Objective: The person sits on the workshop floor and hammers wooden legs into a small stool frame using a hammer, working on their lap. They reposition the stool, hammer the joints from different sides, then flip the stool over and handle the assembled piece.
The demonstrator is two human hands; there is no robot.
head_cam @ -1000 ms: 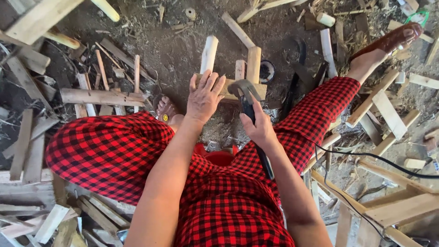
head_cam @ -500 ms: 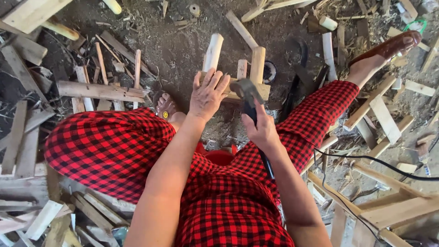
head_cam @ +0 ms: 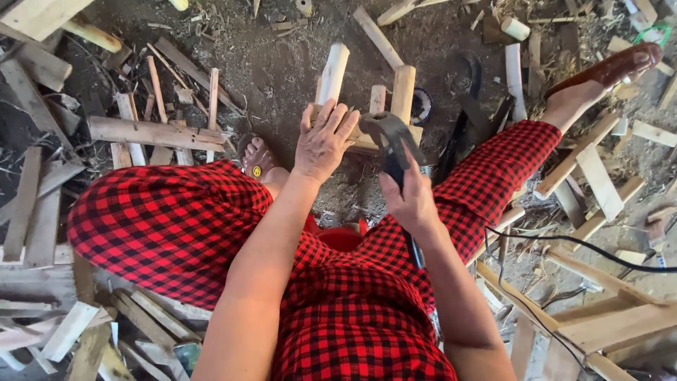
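Hammer (head_cam: pixel 392 134) sits gripped in the right hand (head_cam: pixel 409 201), fingers wrapped round its dark handle, head raised just over the wooden frame (head_cam: pixel 367 134) on the dirt floor (head_cam: pixel 275 70). Left hand (head_cam: pixel 324 141) lies flat, fingers spread, pressing on the frame between the red checked trousers (head_cam: pixel 162 226). Wood scraps (head_cam: pixel 151 132) lie around.

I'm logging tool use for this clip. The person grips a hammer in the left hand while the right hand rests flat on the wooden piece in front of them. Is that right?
Not quite: the hands are swapped. The head view shows the right hand gripping the hammer, while the left hand rests flat on the wooden piece in front of them.
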